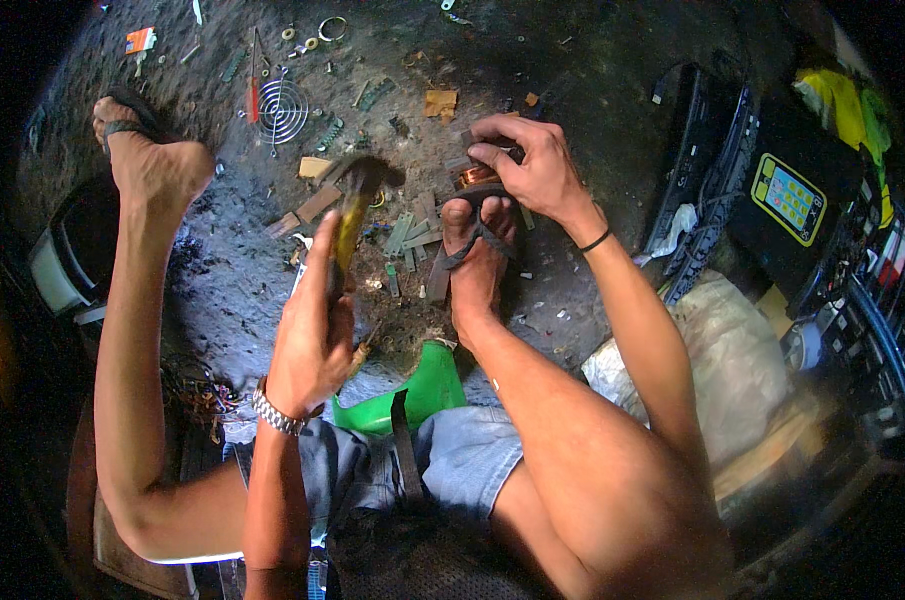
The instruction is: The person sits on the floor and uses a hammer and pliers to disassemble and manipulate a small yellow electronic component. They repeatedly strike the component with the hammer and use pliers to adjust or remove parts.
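Note:
My left hand, with a metal watch on its wrist, is closed round the yellow handle of a hammer. The blurred hammer head is raised over scattered scraps. Fingers of my right hand grip a small part wound with copper wire, a copper coil, with dark pieces around it. This coil sits at the toe end of the sandal on my right foot. Part of it is hidden behind my fingers and the sandal.
Flat metal strips and brown scraps litter the ground between my feet. A round wire fan guard lies farther left. A green plastic piece is between my legs. Dark casings and a pale plastic bag are on the right.

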{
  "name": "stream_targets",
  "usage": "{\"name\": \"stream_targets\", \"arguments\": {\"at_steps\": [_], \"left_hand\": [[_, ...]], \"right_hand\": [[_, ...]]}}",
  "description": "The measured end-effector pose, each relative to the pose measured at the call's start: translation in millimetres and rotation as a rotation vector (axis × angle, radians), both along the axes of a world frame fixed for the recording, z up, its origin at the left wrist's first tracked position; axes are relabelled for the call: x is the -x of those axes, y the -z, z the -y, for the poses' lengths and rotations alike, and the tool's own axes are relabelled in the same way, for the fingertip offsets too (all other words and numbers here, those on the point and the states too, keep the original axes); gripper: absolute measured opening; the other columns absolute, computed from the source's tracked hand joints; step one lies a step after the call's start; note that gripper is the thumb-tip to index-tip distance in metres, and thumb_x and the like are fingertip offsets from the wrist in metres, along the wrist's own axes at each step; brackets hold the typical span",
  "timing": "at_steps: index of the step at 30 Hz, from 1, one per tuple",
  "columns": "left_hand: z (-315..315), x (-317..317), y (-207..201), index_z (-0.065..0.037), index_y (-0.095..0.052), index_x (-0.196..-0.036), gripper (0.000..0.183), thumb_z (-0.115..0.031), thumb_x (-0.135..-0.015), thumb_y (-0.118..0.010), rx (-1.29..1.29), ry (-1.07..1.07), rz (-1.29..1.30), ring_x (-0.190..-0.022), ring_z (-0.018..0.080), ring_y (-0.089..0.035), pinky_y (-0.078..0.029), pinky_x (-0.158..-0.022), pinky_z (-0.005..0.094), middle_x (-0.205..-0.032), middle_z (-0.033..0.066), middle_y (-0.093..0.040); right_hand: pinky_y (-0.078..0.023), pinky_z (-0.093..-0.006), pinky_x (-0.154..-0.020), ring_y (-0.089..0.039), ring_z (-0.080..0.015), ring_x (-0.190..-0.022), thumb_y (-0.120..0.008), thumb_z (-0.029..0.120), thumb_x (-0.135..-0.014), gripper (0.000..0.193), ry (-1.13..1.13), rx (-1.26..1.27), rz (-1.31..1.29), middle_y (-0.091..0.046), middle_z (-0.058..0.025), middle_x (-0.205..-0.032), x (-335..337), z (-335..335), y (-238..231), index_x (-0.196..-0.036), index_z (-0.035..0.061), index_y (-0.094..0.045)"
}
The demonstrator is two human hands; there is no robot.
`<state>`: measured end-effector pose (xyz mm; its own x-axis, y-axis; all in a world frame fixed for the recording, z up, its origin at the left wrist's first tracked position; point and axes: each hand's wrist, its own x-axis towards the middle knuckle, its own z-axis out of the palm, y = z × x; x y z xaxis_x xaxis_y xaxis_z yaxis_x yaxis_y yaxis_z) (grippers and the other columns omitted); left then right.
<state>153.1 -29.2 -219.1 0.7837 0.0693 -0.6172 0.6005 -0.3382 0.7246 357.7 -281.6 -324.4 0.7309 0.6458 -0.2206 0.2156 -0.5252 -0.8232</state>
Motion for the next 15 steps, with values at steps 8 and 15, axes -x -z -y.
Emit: {"name": "stream_targets", "arguments": {"at_steps": [8, 15], "left_hand": [[12, -62, -25, 0.004, -0.033, -0.160, 0.064, 0.001, -0.098, -0.050, 0.063, 0.043, 0.233, -0.151, 0.0359, -0.041, -0.033, -0.122, 0.0411, -0.160, 0.0261, -0.044], [26, -71, -20, 0.002, -0.035, -0.160, 0.068, 0.008, -0.095, -0.052, 0.117, 0.089, 0.140, -0.144, 0.0333, -0.050, -0.038, -0.117, 0.0388, -0.155, 0.0261, -0.050]], "right_hand": [[-0.059, -0.0381, -0.082, -0.076, -0.0335, -0.094, -0.077, 0.008, -0.086, 0.020, 0.030, 0.006, 0.021, -0.076, -0.0177, -0.100, 5, -3, -2, -0.105, 0.0004, -0.075], [-0.059, -0.0366, -0.081, -0.077, -0.0282, -0.093, -0.081, 0.009, -0.087, 0.024, 0.025, 0.024, 0.069, -0.077, -0.0176, -0.100, 5, 0, -2, -0.107, -0.0028, -0.074]]}}
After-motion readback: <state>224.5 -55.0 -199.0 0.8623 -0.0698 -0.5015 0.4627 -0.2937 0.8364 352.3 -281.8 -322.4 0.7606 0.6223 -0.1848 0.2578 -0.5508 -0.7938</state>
